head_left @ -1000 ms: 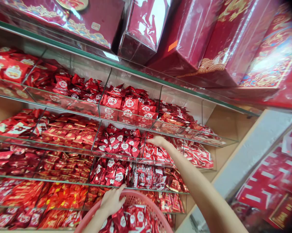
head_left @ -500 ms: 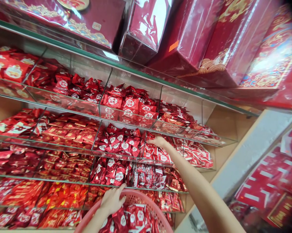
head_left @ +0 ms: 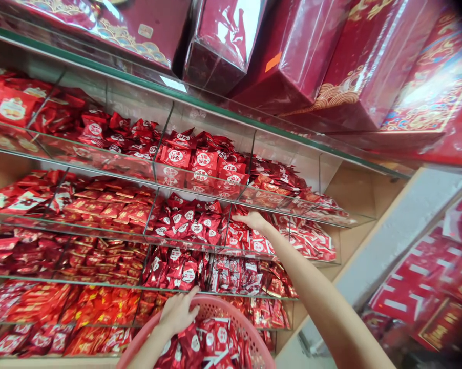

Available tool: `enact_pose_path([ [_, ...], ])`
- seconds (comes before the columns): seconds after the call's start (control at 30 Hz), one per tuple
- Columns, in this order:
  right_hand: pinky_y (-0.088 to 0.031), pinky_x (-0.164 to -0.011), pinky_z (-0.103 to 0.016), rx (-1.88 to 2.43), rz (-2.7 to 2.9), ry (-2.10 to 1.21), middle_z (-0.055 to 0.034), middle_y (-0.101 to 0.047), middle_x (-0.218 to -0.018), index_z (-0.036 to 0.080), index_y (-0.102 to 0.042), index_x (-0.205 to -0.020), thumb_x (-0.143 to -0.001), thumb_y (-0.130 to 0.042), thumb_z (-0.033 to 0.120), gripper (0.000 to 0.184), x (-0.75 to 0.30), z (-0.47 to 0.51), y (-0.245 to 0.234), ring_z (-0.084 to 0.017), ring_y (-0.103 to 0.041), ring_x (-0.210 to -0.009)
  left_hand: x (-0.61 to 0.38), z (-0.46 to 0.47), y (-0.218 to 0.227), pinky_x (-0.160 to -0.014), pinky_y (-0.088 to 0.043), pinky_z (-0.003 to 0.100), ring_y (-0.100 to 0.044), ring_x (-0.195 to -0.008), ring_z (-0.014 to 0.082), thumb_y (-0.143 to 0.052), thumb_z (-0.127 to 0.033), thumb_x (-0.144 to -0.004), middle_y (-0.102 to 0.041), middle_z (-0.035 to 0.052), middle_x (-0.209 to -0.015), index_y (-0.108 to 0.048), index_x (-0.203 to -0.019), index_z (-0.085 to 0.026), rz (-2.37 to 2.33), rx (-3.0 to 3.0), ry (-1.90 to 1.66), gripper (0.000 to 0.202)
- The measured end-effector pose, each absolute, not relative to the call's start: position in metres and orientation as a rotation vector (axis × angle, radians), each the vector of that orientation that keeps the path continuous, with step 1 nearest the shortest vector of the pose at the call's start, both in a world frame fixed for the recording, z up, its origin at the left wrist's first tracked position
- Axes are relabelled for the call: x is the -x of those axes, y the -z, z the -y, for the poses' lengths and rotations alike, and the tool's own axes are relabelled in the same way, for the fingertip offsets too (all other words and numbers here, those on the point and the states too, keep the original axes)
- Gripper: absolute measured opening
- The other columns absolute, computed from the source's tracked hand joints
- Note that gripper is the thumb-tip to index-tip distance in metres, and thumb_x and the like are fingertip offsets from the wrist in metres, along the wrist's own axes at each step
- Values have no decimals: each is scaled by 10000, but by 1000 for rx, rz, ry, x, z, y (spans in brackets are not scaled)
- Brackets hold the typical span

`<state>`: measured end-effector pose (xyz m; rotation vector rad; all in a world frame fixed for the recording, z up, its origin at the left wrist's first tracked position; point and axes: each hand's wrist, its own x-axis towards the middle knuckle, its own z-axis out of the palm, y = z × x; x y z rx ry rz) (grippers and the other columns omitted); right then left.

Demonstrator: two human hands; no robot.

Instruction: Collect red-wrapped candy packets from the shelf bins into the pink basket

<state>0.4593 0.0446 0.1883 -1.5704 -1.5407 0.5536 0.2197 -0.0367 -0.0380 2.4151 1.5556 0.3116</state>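
Observation:
My left hand (head_left: 178,313) is on the far left rim of a pink plastic basket (head_left: 250,324), its fingers outside and its thumb inside. Small red wrapped packets (head_left: 222,338) with white labels fill the basket. Up on a middle shelf, my right hand (head_left: 253,220) reaches into a compartment of red and white packets (head_left: 259,243). Its visible fingers point left, stretched over the packets; the undersides of the fingers are hidden. To its left, behind a clear divider, lie darker red packets (head_left: 196,228) with round white labels.
Glass-fronted shelves (head_left: 100,284) with clear dividers hold several rows of red packets. Large dark red gift boxes (head_left: 292,66) in clear wrap stand on the top glass shelf (head_left: 200,102). A wooden side panel (head_left: 373,205) edges the unit, with red packages (head_left: 400,292) at right.
The view has shifted slightly. My right hand stays in the same compartment, and my left hand stays at the basket rim.

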Motion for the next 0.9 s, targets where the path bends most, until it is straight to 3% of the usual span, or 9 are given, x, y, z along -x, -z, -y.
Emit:
enact_pose_path([
  [0.13,-420,-706,-258,1377,1766,-508,-27,-623,-876,128,-583,-948,-553,-648,365,465,-460,-38,-190,-132,-557,-733,-221,36,37,-745,-400,334,-556,-868,208,-265,-499,-743,-623,44,-903,-339,-1212,-305,-1555,-2437,-292,513],
  [0.33,-422,-659,-277,1350,1863,-493,-26,-612,-784,99,-583,-868,-608,-604,396,395,-465,-3,-195,-121,-526,-658,-222,37,31,-721,-404,322,-564,-856,207,-269,-510,-746,-629,47,-893,-324,-1219,-296,-1537,-2476,-242,522],
  [0.53,-419,-680,-278,1405,1884,-367,-34,-589,-817,128,-547,-937,-650,-586,390,390,-474,74,-189,-136,-515,-709,-224,35,32,-731,-395,314,-562,-859,199,-264,-531,-749,-625,55,-926,-300,-1237,-283,-1546,-2463,-171,549],
  [0.77,-426,-603,-243,1513,1834,-668,-13,-575,-782,150,-513,-969,-689,-548,371,358,-460,141,-82,-125,-509,-649,-224,34,35,-707,-396,313,-562,-858,205,-256,-544,-747,-624,52,-933,-304,-1234,-293,-1537,-2472,-186,550],
  [0.9,-434,-656,-266,1592,1747,-813,-20,-611,-821,158,-524,-984,-693,-532,374,362,-442,160,-16,-151,-551,-700,-224,33,35,-705,-396,308,-562,-859,203,-253,-540,-749,-625,53,-926,-279,-1248,-287,-1547,-2476,-181,561],
])
